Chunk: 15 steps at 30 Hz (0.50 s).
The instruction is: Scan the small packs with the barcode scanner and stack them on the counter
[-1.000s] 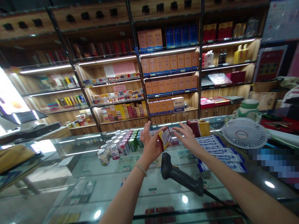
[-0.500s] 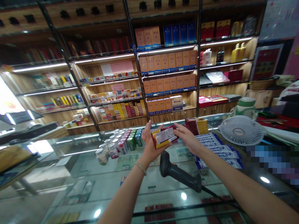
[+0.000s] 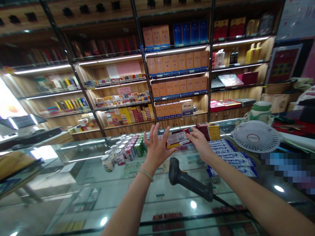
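Observation:
A flat red-and-yellow wrapped packet (image 3: 176,139) is held above the glass counter, its pale label and barcode facing me. My right hand (image 3: 199,144) pinches its right end between thumb and fingers. At the packet's left end, my left hand (image 3: 157,149) is open with its fingers spread and raised. Whether the left thumb still touches the packet I cannot tell. Just below the hands, a black barcode scanner (image 3: 192,183) lies on the glass, its cable running to the lower right. Beyond my right hand stands a stack of similar red-and-yellow packets (image 3: 209,131).
Blue-and-white packets (image 3: 231,157) lie in overlapping rows beside my right forearm. Several small jars and cans (image 3: 123,150) stand left of my left hand. A white fan (image 3: 256,137) and a green-lidded jug (image 3: 261,109) are at the right. Stocked shelves (image 3: 179,75) line the back wall.
My left hand has let go of its grip on the packet and spread its fingers. The packet has shifted slightly right and away, with my right hand still on its right end.

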Available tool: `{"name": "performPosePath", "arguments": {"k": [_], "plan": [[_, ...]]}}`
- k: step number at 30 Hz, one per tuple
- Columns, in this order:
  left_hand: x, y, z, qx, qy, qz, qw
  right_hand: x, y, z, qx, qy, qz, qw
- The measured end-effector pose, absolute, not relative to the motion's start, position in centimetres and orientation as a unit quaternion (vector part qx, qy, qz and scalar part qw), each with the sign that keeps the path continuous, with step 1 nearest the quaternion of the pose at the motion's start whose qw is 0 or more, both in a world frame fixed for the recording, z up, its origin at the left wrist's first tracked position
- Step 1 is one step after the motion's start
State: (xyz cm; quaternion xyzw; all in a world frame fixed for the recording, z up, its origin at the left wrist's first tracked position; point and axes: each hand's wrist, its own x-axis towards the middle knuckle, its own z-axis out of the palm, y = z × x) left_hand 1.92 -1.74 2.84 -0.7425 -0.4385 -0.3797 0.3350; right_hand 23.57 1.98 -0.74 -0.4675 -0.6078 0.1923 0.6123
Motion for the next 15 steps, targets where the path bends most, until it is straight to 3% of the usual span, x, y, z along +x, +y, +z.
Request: {"name": "performPosePath", "arguments": {"k": [4,8,15], "plan": [[1.9,-1.9,3.0,-0.753,-0.425,-0.353,0.358,23.2,1.7,-0.8,-0.460,-0.594,0.243,0.614],[1.4,-1.7,3.1,-0.762,-0.412,-0.336,0.369,23.0,1.3,-0.7,-0.474,-0.609,0.220,0.597],[0.2,-1.1,3.0,-0.764,-0.402,-0.338,0.374,23.0,0.5,1.7,-0.569,-0.676,0.097,0.457]]}}
